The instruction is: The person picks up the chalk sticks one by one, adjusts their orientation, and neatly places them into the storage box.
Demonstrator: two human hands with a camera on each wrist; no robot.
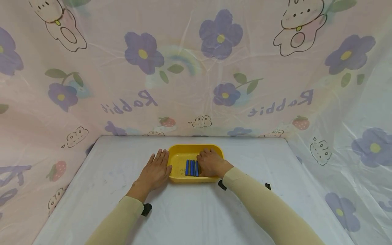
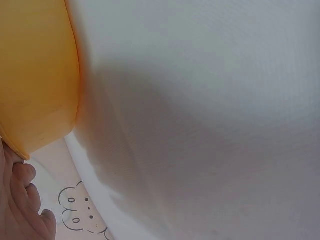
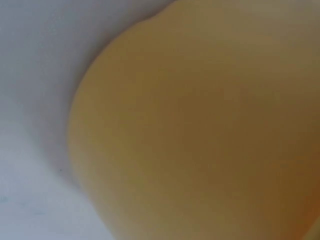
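Note:
A yellow plastic tray (image 1: 196, 180) lies on the white-covered table. Several slim blue sticks (image 1: 192, 168) stand side by side in a row on its floor. My left hand (image 1: 156, 172) lies along the left rim, fingers extended; in the left wrist view, the fingers (image 2: 32, 192) of this hand show beside the yellow wall. My right hand (image 1: 210, 163) reaches palm down into the tray's right part, fingers bent, right beside the row. Its fingertips are hidden, and I cannot tell whether it holds a stick. Only the tray wall (image 3: 200, 125) fills the right wrist view.
Two small black pieces (image 1: 268, 186) lie on the table to the right, partly behind the right sleeve. A printed cloth (image 1: 196, 75) with flowers and rabbits hangs behind and at both sides of the white table surface (image 1: 180, 217). Dark specks mark the tray floor.

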